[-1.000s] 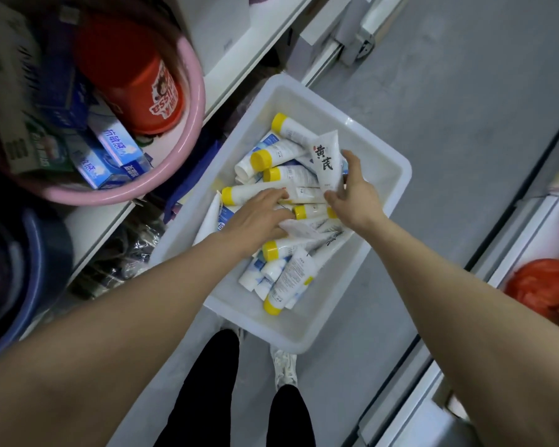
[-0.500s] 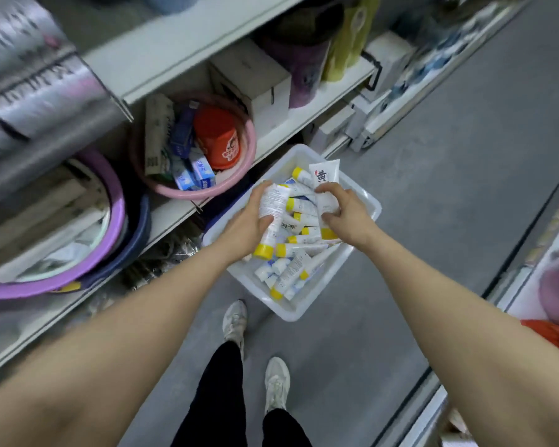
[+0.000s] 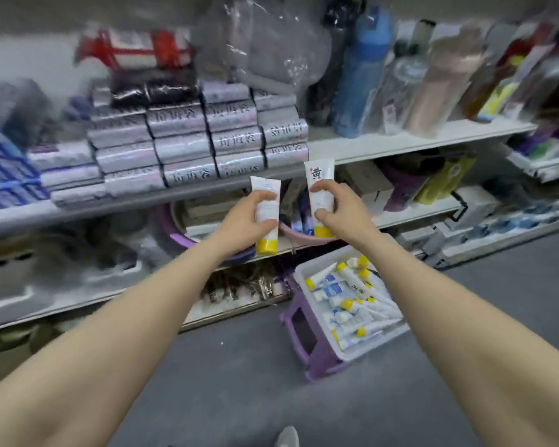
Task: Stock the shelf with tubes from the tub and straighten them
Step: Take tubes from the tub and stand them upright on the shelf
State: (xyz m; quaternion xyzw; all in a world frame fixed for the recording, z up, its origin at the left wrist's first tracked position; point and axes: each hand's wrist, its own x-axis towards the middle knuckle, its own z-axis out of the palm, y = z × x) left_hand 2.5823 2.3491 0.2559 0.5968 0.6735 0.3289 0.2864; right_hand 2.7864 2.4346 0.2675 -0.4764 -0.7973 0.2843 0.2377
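Yellow-capped tubes, one per hand: left hand [image 3: 249, 217] clamped on plain tube [image 3: 267, 211], right hand [image 3: 339, 211] on printed tube [image 3: 318, 195], caps down before shelf [image 3: 400, 143]. Tub [image 3: 307, 272] below on purple stool [image 3: 307, 337]. Risk: crowded shelf, tubes toppling.

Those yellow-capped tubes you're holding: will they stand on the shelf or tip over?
The tube in the left hand looks tall and slim on a small yellow cap, so probably tippy. The flat crimped end of the right hand's tube likely won't roll.
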